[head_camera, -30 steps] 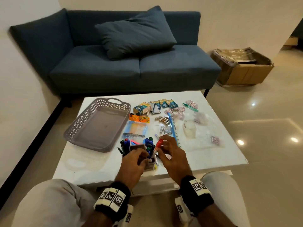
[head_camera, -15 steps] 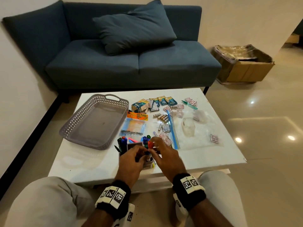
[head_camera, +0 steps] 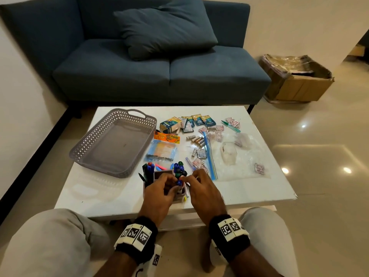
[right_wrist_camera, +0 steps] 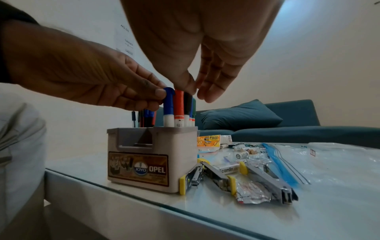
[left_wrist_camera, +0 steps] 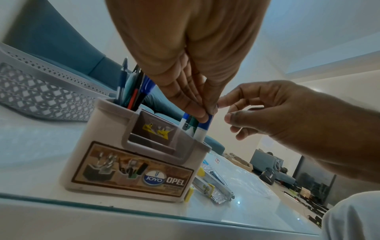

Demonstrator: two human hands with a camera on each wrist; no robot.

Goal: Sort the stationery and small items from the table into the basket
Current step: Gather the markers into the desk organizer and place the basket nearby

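Still on the marker-tidying step, looks like: left hand (left_wrist_camera: pixel 185 68) pinching the cap of a blue marker (right_wrist_camera: pixel 168 107) that stands in the right-hand slot of the JOYO OPEL pen holder (right_wrist_camera: pixel 152 155), packed in with the red marker (right_wrist_camera: pixel 179 107), a black one and a green one. Right hand (right_wrist_camera: pixel 205 53) hanging just above those caps, fingers loose and apart, gripping nothing. Grey lattice basket (head_camera: pixel 111 140) sitting bare on the tabletop (head_camera: pixel 103 192), off to the left and well apart from the holder. Staplers (right_wrist_camera: pixel 218 177), batteries (head_camera: pixel 196 139), bag-clip pack (head_camera: pixel 166 137) and zip bag (head_camera: pixel 235 156) all still outside it. Next move probably: seat or let go of that marker, then start carrying stuff over to the basket, maybe the whole holder in one go, kept upright so nothing tips out.
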